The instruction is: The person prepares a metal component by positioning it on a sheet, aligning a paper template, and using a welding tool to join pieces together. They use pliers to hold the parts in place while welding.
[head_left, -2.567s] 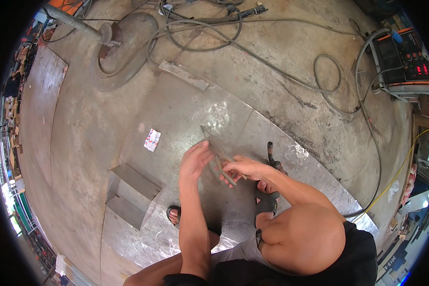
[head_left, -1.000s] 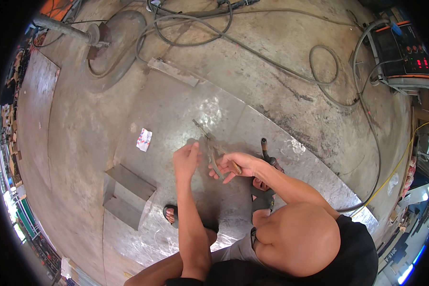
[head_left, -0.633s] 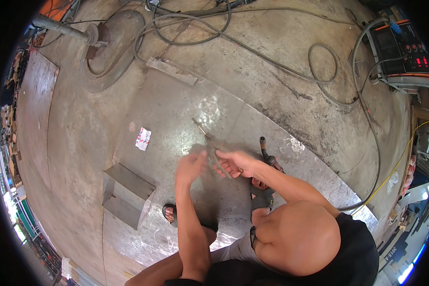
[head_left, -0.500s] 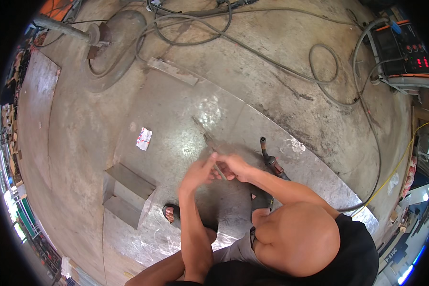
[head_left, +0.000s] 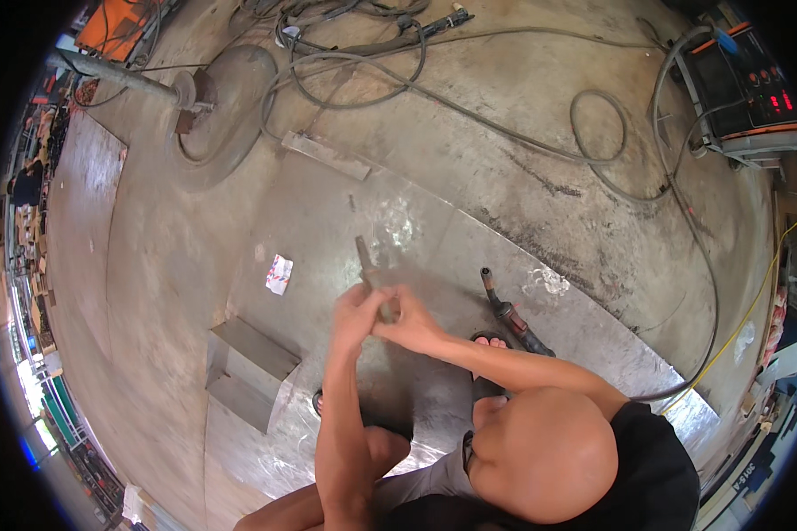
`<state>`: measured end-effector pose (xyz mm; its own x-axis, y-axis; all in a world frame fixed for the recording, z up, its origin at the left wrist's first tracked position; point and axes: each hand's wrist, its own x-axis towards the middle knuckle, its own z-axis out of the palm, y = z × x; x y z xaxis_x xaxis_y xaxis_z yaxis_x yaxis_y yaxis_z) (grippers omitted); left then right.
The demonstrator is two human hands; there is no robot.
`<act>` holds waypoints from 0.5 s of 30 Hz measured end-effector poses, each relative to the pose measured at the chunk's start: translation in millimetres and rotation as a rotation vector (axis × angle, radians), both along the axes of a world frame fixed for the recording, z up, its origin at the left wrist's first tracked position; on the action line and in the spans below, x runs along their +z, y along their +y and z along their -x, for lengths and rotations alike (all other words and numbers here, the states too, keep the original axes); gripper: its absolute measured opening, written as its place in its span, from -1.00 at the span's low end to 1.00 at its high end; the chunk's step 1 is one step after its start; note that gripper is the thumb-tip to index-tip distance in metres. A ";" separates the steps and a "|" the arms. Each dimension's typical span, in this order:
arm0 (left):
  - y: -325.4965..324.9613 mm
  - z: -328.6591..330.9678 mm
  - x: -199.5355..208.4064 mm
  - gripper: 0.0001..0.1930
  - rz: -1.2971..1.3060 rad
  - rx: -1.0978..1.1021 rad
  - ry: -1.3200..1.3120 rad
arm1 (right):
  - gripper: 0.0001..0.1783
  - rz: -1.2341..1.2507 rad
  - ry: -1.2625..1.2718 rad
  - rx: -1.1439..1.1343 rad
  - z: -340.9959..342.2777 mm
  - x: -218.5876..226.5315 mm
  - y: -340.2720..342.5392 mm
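My left hand and my right hand meet in front of me, above the metal sheet. Their fingers are closed around a narrow grey metal piece, whose far end sticks out beyond my left fingers. Blur and my fingers hide its near part, so its exact kind cannot be made out. To the right of my hands a welding torch with a curved black neck lies on the sheet, apart from them.
A bent metal channel and a scrap of printed paper lie left of my hands on the metal sheet. Farther off are a flat metal strip, looped cables, a round stand base and a welding machine.
My hands have shifted slightly left and closer together. The metal piece they hold has turned and points more directly away from me. The whole view has tilted a little.
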<state>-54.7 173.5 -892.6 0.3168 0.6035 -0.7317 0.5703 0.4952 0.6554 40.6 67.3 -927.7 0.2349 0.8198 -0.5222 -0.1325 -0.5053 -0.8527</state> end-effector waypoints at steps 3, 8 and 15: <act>19.7 -3.1 -16.4 -0.55 -0.272 -0.042 0.093 | -0.28 -0.050 -0.012 0.097 -34.1 14.9 -39.7; 64.9 10.9 -25.3 -0.39 -0.670 -0.176 0.160 | -0.42 0.140 -0.446 0.017 -101.6 35.4 -144.7; 90.0 19.3 -67.8 -0.23 -0.896 -0.156 0.277 | -0.10 0.369 -0.757 0.133 -100.8 12.9 -207.4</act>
